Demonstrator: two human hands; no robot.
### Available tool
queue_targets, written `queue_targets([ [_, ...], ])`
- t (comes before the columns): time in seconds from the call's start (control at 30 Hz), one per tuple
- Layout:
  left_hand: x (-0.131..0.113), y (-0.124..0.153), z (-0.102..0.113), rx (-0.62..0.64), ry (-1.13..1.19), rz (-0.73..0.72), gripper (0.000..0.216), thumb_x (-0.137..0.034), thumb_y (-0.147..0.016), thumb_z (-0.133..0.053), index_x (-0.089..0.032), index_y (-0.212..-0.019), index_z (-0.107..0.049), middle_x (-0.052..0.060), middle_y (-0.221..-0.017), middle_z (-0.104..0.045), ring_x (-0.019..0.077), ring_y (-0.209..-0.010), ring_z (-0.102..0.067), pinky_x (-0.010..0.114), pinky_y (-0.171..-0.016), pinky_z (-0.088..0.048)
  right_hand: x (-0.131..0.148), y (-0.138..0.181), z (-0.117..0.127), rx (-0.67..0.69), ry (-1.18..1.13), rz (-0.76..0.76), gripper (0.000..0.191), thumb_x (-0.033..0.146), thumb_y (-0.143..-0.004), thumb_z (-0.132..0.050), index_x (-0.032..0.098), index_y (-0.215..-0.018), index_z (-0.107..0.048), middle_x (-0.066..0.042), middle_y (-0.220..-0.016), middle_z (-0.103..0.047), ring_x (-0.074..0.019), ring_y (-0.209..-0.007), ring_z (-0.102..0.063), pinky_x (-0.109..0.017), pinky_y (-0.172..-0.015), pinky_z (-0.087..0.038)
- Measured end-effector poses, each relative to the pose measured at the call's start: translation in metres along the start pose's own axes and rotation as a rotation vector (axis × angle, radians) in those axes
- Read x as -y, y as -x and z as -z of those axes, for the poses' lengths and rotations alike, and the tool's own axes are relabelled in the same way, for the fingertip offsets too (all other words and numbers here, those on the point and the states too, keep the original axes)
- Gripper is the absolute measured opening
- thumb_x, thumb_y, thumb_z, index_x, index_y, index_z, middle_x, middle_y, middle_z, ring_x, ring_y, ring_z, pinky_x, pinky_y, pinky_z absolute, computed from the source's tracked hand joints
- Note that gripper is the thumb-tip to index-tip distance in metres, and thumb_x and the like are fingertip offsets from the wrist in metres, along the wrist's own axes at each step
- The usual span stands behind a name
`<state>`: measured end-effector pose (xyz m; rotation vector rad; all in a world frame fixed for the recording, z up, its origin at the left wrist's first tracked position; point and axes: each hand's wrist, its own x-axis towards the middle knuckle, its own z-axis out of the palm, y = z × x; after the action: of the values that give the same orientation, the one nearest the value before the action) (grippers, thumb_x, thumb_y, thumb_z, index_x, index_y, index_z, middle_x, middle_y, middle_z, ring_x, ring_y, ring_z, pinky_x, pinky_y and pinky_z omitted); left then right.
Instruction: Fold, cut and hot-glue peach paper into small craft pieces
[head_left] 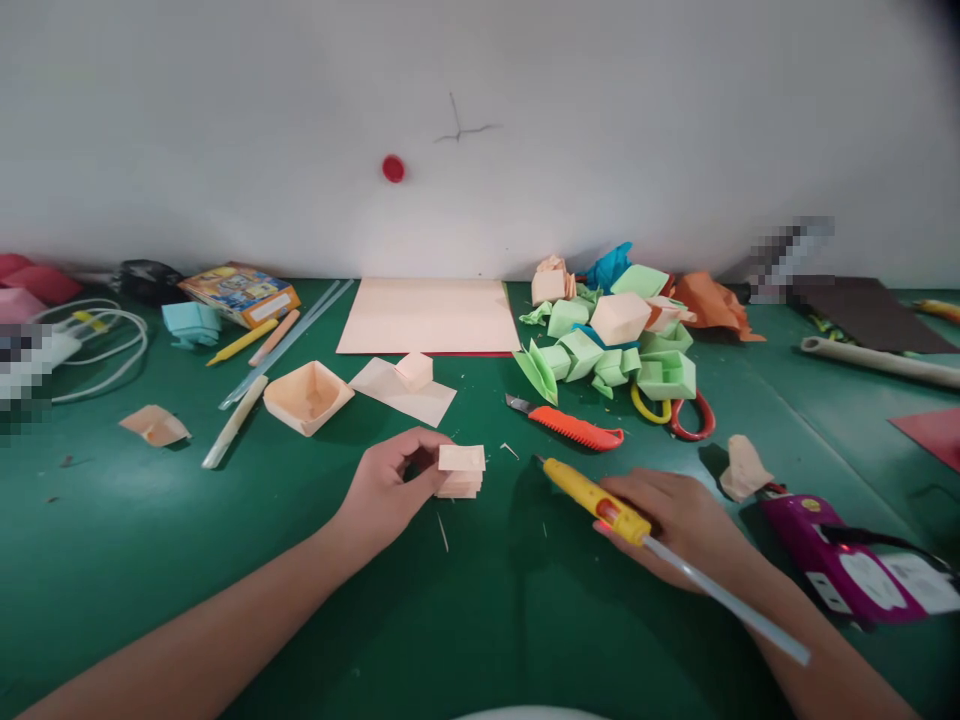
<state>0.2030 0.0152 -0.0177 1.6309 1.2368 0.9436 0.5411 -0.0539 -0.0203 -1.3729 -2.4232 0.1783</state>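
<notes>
Between the thumb and fingers of my left hand (390, 480) is a small folded piece of peach paper (460, 472), its layers stacked like pleats. My right hand (667, 515) grips a yellow glue gun (592, 497) whose tip points left, toward the paper but apart from it. A long clear glue stick (731, 605) sticks out of the gun's back end over my right forearm. Beyond the hands lies an orange utility knife (577, 427) with its blade out. A peach paper box (309, 397) and a small paper cube (414, 370) on a flat peach sheet (401, 395) sit farther left.
A pile of folded green paper pieces (581, 355) stands at the back right, beside scissors (691, 415). Peach sheets (427, 315) lie against the wall. At right is a purple power strip (840, 560); at left, glue sticks (289, 340), a colourful box (240, 292) and a white cable (139, 345).
</notes>
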Motion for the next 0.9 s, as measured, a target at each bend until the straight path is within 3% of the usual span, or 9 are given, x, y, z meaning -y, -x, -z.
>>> queue_targets([
  [0.1,-0.002,-0.001,0.003,-0.033,-0.006,-0.019,0.018,-0.033,-0.077,-0.068,-0.021,-0.089,-0.074,0.003,-0.085,-0.073,0.0176,-0.074,-0.065,0.026,-0.064,-0.053,0.004,0.02,-0.001,0.007,0.048,0.0,0.022,0.022,-0.089,-0.059,0.019,-0.11,-0.064,-0.004,-0.079,-0.068,-0.0208,-0.066,-0.061,-0.032,-0.059,-0.041],
  [0.23,-0.005,-0.002,0.008,-0.092,-0.003,-0.057,0.017,-0.034,-0.079,-0.07,-0.021,-0.089,-0.073,0.002,-0.086,-0.073,0.0174,-0.075,-0.064,0.026,-0.065,-0.053,0.012,0.043,0.006,0.11,0.04,-0.149,0.035,0.019,-0.081,-0.065,0.022,-0.116,-0.063,-0.007,-0.093,-0.069,-0.0258,-0.083,-0.062,-0.036,-0.07,-0.048],
  [0.4,-0.01,0.005,0.015,-0.127,-0.033,-0.111,0.017,-0.035,-0.081,-0.07,-0.022,-0.09,-0.073,0.003,-0.088,-0.073,0.018,-0.077,-0.065,0.027,-0.066,-0.053,0.014,0.052,0.02,0.278,-0.099,-0.221,0.038,0.027,-0.089,-0.065,0.028,-0.127,-0.059,-0.007,-0.114,-0.066,-0.0276,-0.1,-0.058,-0.042,-0.084,-0.051],
  [0.57,-0.02,0.02,0.015,-0.087,-0.133,-0.224,0.012,-0.028,-0.083,-0.065,-0.022,-0.089,-0.073,0.002,-0.086,-0.073,0.017,-0.078,-0.065,0.027,-0.069,-0.053,0.007,0.041,0.019,0.182,0.015,-0.283,0.047,0.023,-0.091,-0.058,0.029,-0.138,-0.056,-0.009,-0.123,-0.064,-0.0291,-0.108,-0.057,-0.048,-0.092,-0.052],
  [0.7,-0.028,0.029,0.006,-0.042,-0.107,-0.273,0.019,-0.018,-0.081,-0.059,-0.023,-0.092,-0.073,0.002,-0.086,-0.073,0.0163,-0.078,-0.065,0.026,-0.07,-0.053,0.01,0.029,0.016,0.124,0.152,-0.229,0.055,0.019,-0.084,-0.06,0.026,-0.138,-0.057,-0.011,-0.131,-0.062,-0.0329,-0.116,-0.057,-0.053,-0.097,-0.051],
  [0.9,-0.034,0.043,-0.008,0.048,-0.016,-0.288,0.023,-0.013,-0.079,-0.057,-0.023,-0.092,-0.074,0.002,-0.087,-0.073,0.0161,-0.077,-0.066,0.025,-0.067,-0.051,0.027,0.01,0.028,0.101,0.136,-0.191,0.08,0.013,-0.076,-0.062,0.03,-0.151,-0.04,-0.01,-0.152,-0.048,-0.0358,-0.134,-0.047,-0.055,-0.105,-0.048],
])
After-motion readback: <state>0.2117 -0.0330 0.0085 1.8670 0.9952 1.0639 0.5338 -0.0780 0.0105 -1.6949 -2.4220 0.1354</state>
